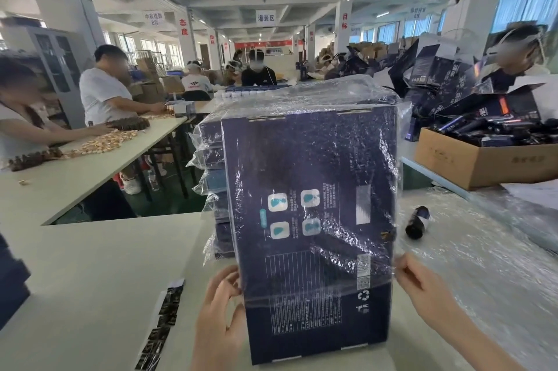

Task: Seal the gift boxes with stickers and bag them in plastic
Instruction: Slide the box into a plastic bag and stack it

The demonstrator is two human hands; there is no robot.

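Observation:
A dark navy gift box (314, 310) stands upright on the white table, its printed back toward me. A clear plastic bag (341, 141) covers its top and reaches about two thirds of the way down. My left hand (222, 319) pinches the bag's edge at the box's left side. My right hand (422, 283) pinches the bag's edge at the right side. A strip of dark stickers (161, 325) lies on the table to the left.
Behind the box rises a stack of bagged gift boxes (211, 165). A small dark bottle (418, 221) lies to the right on loose plastic bags (483, 265). A cardboard carton (483, 159) of dark products sits at far right. People work at a neighbouring table (75, 174).

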